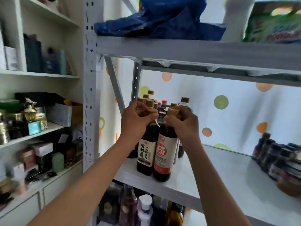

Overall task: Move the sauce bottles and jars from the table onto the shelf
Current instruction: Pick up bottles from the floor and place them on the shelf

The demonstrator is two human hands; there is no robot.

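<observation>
Two dark sauce bottles stand side by side near the front of the white metal shelf (219, 181). My left hand (136, 120) grips the neck of the bottle with the beige and green label (145, 154). My right hand (182, 123) grips the neck of the bottle with the red and white label (164, 156), just below its tan cap. Behind them, at the shelf's left back, stands a cluster of several more dark bottles (162, 105) with tan and red caps. A row of dark jars (276, 159) lines the shelf's right end.
A blue bag (161, 20) and a green box (273, 23) lie on the shelf above. Bottles (143, 209) fill the level below. A white cabinet (40, 74) on the left holds boxes and small items. The perforated upright post (89, 95) stands between them.
</observation>
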